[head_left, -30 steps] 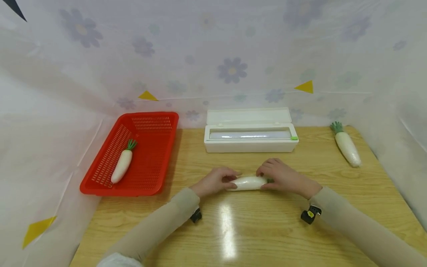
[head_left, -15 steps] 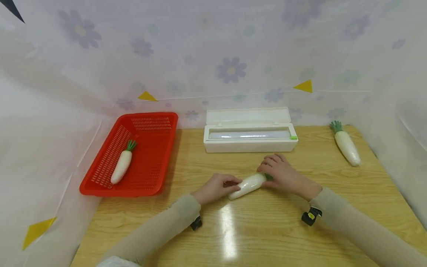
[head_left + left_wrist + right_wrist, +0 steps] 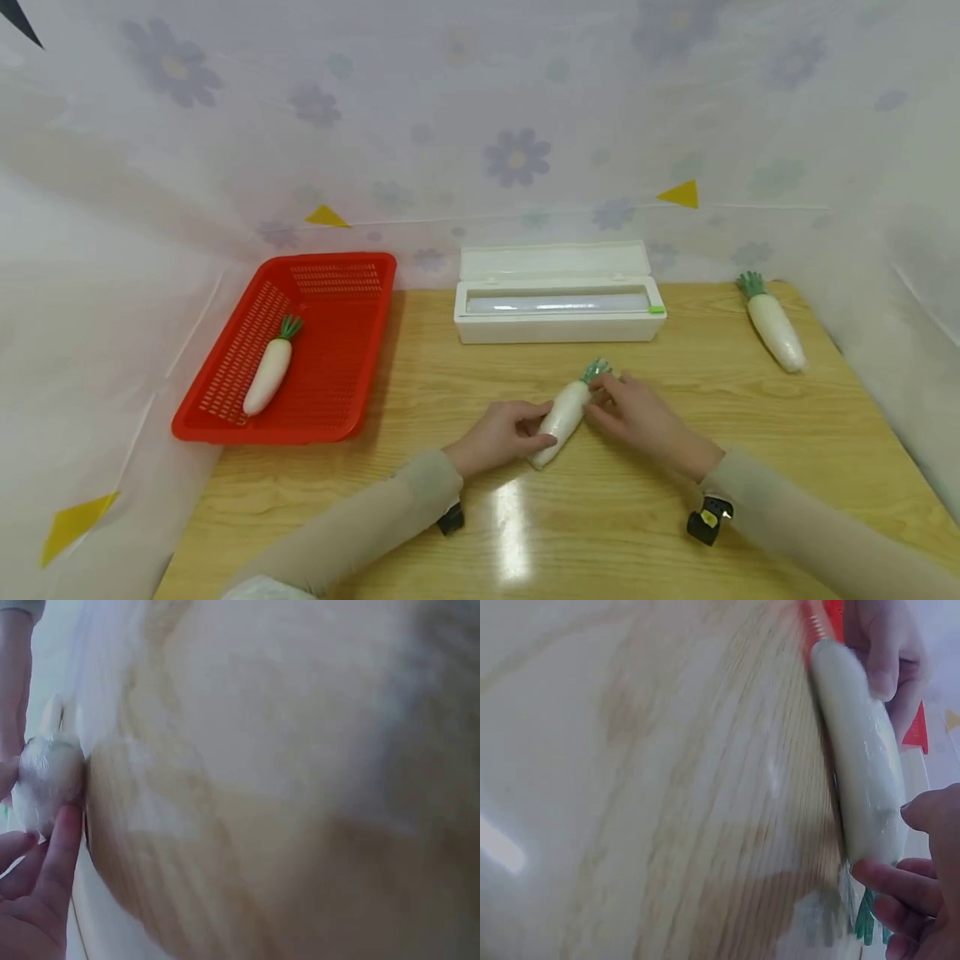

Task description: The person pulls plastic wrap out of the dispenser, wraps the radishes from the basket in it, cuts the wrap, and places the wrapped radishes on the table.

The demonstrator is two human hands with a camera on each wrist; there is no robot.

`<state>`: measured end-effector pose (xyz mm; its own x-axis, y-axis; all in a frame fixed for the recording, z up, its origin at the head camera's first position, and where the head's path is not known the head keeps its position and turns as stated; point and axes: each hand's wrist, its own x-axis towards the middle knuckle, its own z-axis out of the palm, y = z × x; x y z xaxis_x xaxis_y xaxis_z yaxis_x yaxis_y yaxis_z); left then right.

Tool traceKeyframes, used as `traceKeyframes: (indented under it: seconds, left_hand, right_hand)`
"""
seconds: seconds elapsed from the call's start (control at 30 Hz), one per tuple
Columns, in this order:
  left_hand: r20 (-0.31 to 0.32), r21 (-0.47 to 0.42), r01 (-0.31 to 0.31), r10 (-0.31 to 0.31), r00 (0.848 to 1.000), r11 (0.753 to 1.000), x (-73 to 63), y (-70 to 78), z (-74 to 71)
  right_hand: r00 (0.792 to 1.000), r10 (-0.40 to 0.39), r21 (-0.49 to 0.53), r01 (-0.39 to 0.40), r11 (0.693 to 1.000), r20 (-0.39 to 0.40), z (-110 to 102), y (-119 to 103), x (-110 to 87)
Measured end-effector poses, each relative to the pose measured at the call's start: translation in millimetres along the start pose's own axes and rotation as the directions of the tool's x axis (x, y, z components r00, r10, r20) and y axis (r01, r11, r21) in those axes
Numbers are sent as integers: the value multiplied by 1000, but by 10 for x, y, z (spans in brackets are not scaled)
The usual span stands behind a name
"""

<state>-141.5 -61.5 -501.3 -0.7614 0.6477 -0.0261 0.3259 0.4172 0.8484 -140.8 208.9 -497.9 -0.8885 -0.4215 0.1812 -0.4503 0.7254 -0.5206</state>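
A white radish (image 3: 564, 417) wrapped in clear film lies slantwise on the table, its green leaves pointing away to the right. My left hand (image 3: 504, 435) holds its lower end, thumb on the near side and fingers on the far side. At the leafy end, my right hand (image 3: 642, 418) has thumb and fingertips against the radish, as the right wrist view also shows around the radish's base (image 3: 870, 825). In the left wrist view the film-covered tip (image 3: 51, 780) sits between fingers. The film also covers the green leaves (image 3: 597, 369).
Behind the hands stands an open white cling film box (image 3: 558, 329) with a roll inside. A red basket (image 3: 363, 367) at left contains another radish (image 3: 268, 375). At far right lies a third, shiny radish (image 3: 777, 333). A flowered curtain (image 3: 420, 100) surrounds the wooden table (image 3: 600, 533).
The radish has turned from lying nearly level to a steep slant, its leafy end swinging away and its tip coming nearer. My right hand has shifted back, uncovering the leaves.
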Motion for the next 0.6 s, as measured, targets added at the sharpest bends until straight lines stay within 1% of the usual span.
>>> traceKeyframes:
  seconds: [0.03, 0.1, 0.23, 0.3, 0.4, 0.47, 0.53, 0.6]
  left_hand:
    - [-7, 11, -6, 6, 1000, 1000, -6, 14, 18]
    - [-15, 14, -16, 16, 1000, 1000, -20, 37, 57]
    - [-4, -30, -19, 19, 1000, 999, -35, 66, 133]
    - [14, -80, -11, 12, 1000, 997, -35, 65, 163]
    - [40, -110, -16, 21, 999, 994, -29, 60, 179]
    - [42, -98, -27, 31, 999, 995, -25, 52, 177]
    - [27, -46, -39, 40, 999, 998, -24, 40, 164]
    - [-5, 19, -52, 52, 999, 998, -22, 20, 151]
  right_hand:
    - [1000, 17, 45, -18, 999, 8, 5, -20, -3]
    - [999, 30, 91, -31, 995, 18, 12, -55, -8]
    - [999, 27, 90, -29, 996, 17, 28, -93, -9]
    - [1000, 23, 85, -24, 996, 11, 32, -94, -8]
    - [1000, 19, 88, -21, 996, 24, 36, -92, -5]
    - [999, 35, 88, -38, 995, 42, 33, -107, -5]
    - [995, 75, 78, -80, 994, 61, 31, -134, -12]
    - [987, 137, 65, -143, 988, 80, 19, -172, -21]
